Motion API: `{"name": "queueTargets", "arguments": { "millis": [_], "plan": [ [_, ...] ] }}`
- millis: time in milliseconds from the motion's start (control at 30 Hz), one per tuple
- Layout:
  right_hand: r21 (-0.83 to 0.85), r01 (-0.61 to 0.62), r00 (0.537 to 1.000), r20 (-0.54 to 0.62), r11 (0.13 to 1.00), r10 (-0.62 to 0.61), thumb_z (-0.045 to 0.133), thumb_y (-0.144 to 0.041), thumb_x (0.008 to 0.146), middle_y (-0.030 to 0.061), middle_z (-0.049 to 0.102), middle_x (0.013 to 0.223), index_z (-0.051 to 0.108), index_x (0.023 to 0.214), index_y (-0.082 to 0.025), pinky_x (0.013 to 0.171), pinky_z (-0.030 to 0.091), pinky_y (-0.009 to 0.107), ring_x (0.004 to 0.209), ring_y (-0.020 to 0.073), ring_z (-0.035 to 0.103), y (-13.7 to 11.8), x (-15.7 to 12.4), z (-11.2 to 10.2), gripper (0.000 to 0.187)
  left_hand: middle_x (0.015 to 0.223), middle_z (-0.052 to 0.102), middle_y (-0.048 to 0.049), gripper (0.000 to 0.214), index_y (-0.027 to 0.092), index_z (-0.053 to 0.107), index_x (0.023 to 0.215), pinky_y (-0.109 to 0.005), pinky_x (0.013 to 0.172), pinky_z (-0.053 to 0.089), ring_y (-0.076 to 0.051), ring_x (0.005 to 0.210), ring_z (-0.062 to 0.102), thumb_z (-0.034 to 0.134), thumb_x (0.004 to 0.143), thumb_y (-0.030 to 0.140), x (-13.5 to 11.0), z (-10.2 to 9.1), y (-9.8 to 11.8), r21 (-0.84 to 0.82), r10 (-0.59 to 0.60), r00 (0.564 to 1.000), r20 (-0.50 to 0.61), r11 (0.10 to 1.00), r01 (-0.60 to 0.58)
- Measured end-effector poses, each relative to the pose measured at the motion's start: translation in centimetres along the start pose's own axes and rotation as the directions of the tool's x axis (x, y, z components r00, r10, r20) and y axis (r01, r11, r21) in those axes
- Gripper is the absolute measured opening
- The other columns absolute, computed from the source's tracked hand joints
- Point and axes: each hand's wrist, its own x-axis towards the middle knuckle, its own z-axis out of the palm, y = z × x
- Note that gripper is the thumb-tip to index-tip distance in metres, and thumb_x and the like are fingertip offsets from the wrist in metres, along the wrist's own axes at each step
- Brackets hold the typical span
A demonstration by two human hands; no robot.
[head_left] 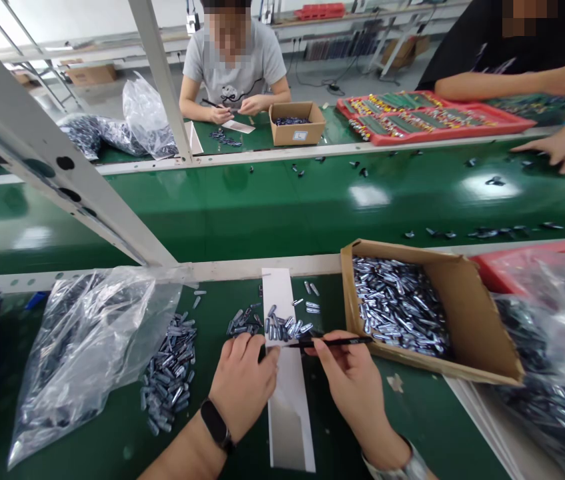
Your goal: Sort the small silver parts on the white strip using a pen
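1. Pinching a slim black pointed tool [355, 341], our right hand [355, 383] sits right of the white strip [289, 387], the tip just beside our left hand [243, 380].
2. Over at the strip's left edge, that left hand has its fingers bent; whether it grips anything, we cannot tell.
3. Straight ahead of our fingers, shiny capsule-shaped pieces [277, 327] cluster on the strip!
4. More crowd the cardboard box [462, 320] to our right, and a loose pile [169, 370] lies left, beside the clear plastic bag [87, 340].
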Motion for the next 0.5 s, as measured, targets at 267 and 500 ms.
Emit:
{"name": "queueTargets", "arguments": {
  "millis": [267, 500],
  "plan": [
    [0.056, 0.034, 0.991, -0.134, 0.998, -0.027, 0.105, -0.102, 0.082, 0.0052, 0.088, 0.078, 0.078, 0.098, -0.035, 0.068, 0.083, 0.048, 0.062, 0.0334, 0.089, -0.4, -0.3, 1.5, 0.074, 0.127, 0.089, -0.0059, 0.028, 0.032, 0.092, 0.138, -0.042, 0.102, 0.066, -0.030, 0.121, 0.079, 0.095, 0.111, 0.025, 0.0, 0.1, -0.2, -0.057, -0.008, 0.999, -0.036, 0.998, 0.006],
    [0.063, 0.029, 0.997, -0.077, 0.998, -0.024, 0.104, -0.103, 0.084, 0.0060, 0.088, 0.081, 0.079, 0.098, -0.035, 0.065, 0.082, 0.047, 0.066, 0.0335, 0.090, -0.4, -0.7, 1.2, 0.073, 0.120, 0.085, -0.0049, 0.017, 0.027, 0.089, 0.119, -0.042, 0.101, 0.067, -0.031, 0.119, 0.080, 0.093, 0.106, 0.018, -1.0, -0.4, -1.0, -0.209, -0.103, 0.994, -0.021, 0.973, 0.097]
  ]
}}
